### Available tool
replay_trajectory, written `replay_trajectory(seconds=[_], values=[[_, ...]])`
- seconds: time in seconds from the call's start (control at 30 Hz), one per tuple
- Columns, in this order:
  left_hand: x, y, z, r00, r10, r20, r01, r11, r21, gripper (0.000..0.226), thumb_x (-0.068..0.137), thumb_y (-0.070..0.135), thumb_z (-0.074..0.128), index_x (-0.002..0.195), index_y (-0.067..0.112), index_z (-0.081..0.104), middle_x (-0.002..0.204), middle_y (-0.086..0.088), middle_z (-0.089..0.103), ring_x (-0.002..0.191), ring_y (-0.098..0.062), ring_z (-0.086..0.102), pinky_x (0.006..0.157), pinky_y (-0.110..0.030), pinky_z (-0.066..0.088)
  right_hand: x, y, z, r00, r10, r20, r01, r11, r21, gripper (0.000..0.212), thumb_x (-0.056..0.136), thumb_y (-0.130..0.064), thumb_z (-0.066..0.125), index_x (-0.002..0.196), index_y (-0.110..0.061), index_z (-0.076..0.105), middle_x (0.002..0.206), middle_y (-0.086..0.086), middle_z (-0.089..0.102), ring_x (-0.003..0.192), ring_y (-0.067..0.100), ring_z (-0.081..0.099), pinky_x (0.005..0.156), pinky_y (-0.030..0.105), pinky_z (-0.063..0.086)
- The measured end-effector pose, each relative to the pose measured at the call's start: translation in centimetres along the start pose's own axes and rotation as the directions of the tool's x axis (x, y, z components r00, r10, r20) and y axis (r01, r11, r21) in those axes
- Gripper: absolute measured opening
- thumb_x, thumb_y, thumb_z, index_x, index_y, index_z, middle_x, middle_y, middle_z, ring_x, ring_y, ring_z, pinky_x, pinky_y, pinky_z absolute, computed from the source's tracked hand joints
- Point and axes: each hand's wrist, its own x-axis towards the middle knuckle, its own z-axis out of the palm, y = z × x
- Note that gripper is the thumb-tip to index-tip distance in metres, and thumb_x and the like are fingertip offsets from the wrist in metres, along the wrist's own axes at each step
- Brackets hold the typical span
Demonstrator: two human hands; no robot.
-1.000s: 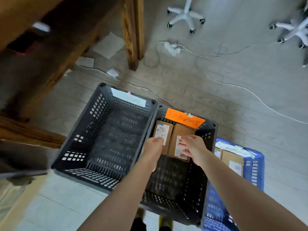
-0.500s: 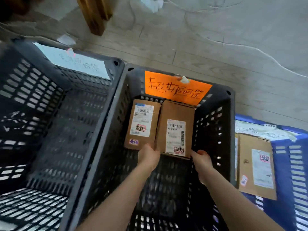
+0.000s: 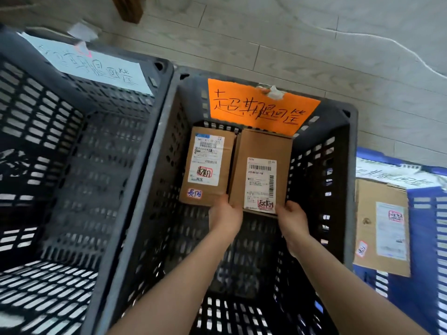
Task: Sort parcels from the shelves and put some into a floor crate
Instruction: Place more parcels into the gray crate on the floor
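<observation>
Right hand [image 3: 291, 220] shifted onto parcel [image 3: 262, 151] (left hand [image 3: 226, 215] grips too).

Middle crate [image 3: 348, 141]: two parcels [image 3: 208, 165] [image 3: 261, 170] fill far end, near floor bare; left crate [image 3: 135, 165] open throughout

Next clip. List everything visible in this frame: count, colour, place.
Middle crate: one, dark grey, on the floor, orange sign on its far wall.
Left crate: one, dark grey, alongside, with pale sign.
Blue crate: one, at right.
Parcels: three, brown; held parcel and second parcel in the middle crate, third parcel in the blue crate.
Cable: one, white, on the floor.
Wooden leg: one, brown, top edge.
Left hand, right hand: holding the held parcel's near end.
</observation>
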Motion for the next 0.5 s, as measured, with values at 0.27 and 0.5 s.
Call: replay_trajectory(seconds=[0.27,0.5], values=[[-13.3,2.8,-11.5,0.997,-0.017,-0.074,-0.002,0.967,-0.256,0.042,0.095,0.029,0.047,0.133,0.011,0.049,0.126,-0.004,0.058,0.091,-0.017,0.059,0.081,-0.031,0.049,-13.6,-8.6,-2.9,0.983,-0.094,0.156,0.11,0.989,-0.095,0.044,0.093,-0.021,0.051,0.133,-0.004,0.046,0.136,0.01,0.05,0.121,0.025,0.048,0.092,0.03,0.037],[-29.6,2.7,-27.4,0.953,-0.083,-0.29,-0.068,0.877,-0.475,0.045,0.094,0.032,0.049,0.132,0.008,0.051,0.132,-0.005,0.057,0.117,-0.02,0.055,0.087,-0.023,0.04,-33.6,-19.7,-1.6,0.811,-0.307,0.497,0.45,0.871,-0.196,0.038,0.092,-0.029,0.055,0.124,-0.009,0.057,0.13,0.005,0.057,0.117,0.021,0.054,0.088,0.026,0.036]])
